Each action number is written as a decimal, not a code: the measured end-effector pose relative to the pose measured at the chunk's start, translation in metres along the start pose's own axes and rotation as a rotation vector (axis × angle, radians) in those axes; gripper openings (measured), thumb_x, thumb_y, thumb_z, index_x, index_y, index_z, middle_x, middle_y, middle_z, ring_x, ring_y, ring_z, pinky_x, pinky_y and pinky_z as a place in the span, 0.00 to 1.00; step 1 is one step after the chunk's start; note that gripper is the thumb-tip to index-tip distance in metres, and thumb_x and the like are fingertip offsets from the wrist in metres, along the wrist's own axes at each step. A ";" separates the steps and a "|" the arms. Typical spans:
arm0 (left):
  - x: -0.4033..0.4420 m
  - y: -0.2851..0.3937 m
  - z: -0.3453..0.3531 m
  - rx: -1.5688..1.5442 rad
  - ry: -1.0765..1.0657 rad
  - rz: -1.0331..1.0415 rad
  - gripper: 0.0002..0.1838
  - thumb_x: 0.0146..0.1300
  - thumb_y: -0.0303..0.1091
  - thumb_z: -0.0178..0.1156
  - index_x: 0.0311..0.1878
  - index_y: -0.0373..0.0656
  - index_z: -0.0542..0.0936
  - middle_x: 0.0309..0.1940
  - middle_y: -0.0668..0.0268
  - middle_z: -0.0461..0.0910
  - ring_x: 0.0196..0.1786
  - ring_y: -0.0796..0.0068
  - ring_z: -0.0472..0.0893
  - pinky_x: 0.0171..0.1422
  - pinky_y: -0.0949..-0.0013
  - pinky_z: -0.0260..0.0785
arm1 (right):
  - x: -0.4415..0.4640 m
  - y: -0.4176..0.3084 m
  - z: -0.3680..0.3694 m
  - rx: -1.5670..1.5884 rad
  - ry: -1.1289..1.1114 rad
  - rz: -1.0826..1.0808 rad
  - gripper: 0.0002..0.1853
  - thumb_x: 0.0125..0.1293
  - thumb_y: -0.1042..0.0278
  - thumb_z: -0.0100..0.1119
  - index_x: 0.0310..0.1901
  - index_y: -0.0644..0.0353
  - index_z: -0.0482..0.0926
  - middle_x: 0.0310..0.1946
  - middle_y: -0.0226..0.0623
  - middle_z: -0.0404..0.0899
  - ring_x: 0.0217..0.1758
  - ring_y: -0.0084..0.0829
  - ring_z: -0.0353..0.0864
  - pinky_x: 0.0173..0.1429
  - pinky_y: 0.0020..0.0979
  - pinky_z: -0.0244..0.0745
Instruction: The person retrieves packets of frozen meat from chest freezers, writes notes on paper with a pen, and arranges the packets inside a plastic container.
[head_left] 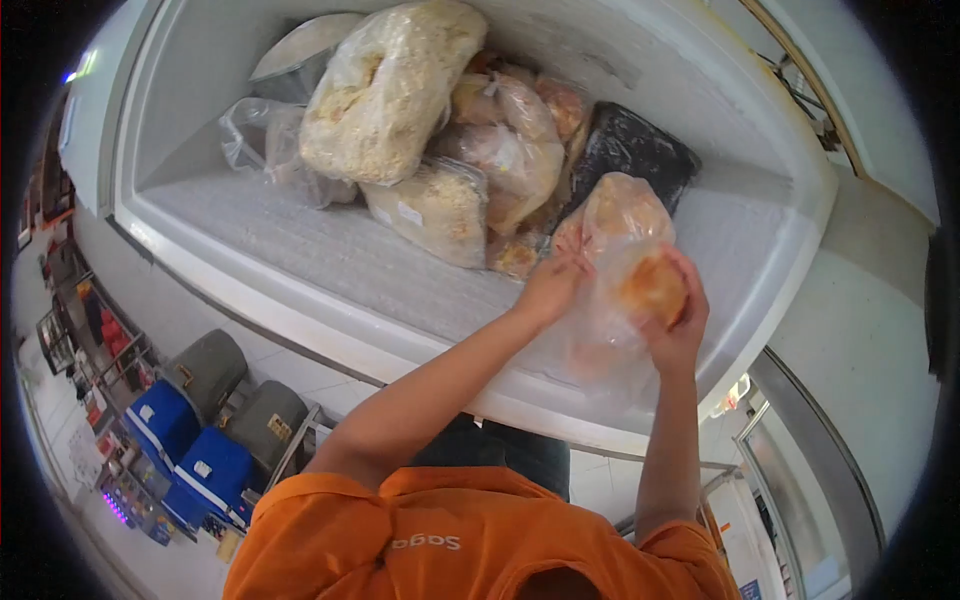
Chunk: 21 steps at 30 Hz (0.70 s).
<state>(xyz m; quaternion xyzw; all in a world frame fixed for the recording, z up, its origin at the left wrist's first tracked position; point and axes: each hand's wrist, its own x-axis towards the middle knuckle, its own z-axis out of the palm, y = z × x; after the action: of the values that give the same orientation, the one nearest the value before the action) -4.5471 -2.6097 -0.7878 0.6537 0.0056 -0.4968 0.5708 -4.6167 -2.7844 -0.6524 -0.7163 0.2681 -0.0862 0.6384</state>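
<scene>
Over the inside of a white chest freezer (300,285), both hands are at a clear plastic bag (622,215) with pale, pinkish-tan food in it. My left hand (556,286) pinches the bag's plastic at its left side, fingers closed. My right hand (682,318) is curled round a round, pale food piece with an orange-brown patch (652,288), which looks like a bun. I cannot tell whether this piece is inside the plastic or just behind a fold of it. Loose plastic hangs blurred below the hands.
Left in the freezer lie a large bag of pale crumbly food (395,90), a smaller similar bag (430,210) and bagged food pieces (505,150). A frosted black package (635,150) lies behind the held bag. Blue-lidded containers (205,465) stand outside, lower left.
</scene>
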 end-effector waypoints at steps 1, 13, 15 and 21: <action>-0.011 0.008 0.005 0.172 0.183 0.058 0.23 0.70 0.45 0.64 0.62 0.42 0.81 0.59 0.60 0.83 0.63 0.67 0.79 0.72 0.63 0.66 | 0.001 0.001 -0.004 0.152 0.081 0.037 0.41 0.54 0.68 0.76 0.71 0.64 0.70 0.65 0.40 0.76 0.68 0.33 0.77 0.72 0.36 0.73; -0.078 0.085 -0.020 -0.719 0.017 -0.201 0.28 0.79 0.50 0.59 0.70 0.38 0.74 0.61 0.62 0.82 0.61 0.70 0.82 0.61 0.64 0.78 | 0.012 -0.014 0.039 0.497 0.137 -0.125 0.51 0.57 0.56 0.79 0.78 0.59 0.59 0.68 0.36 0.71 0.72 0.35 0.72 0.76 0.39 0.71; -0.080 0.088 -0.032 -0.591 0.014 -0.137 0.24 0.80 0.48 0.58 0.65 0.38 0.78 0.54 0.65 0.84 0.54 0.74 0.83 0.56 0.67 0.78 | -0.010 0.035 0.022 0.585 0.100 0.064 0.52 0.57 0.55 0.80 0.79 0.57 0.59 0.70 0.37 0.70 0.74 0.37 0.71 0.77 0.41 0.70; -0.090 0.100 -0.060 0.013 0.023 -0.073 0.15 0.79 0.42 0.60 0.48 0.40 0.87 0.36 0.70 0.85 0.36 0.80 0.80 0.41 0.69 0.72 | -0.010 0.031 0.010 1.031 0.176 0.200 0.45 0.69 0.37 0.64 0.79 0.53 0.61 0.75 0.41 0.67 0.78 0.45 0.67 0.80 0.53 0.66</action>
<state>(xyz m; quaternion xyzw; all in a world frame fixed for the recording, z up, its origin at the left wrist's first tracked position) -4.4965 -2.5490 -0.6629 0.6627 0.0328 -0.5096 0.5478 -4.6288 -2.7723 -0.6817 -0.2707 0.3108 -0.2052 0.8877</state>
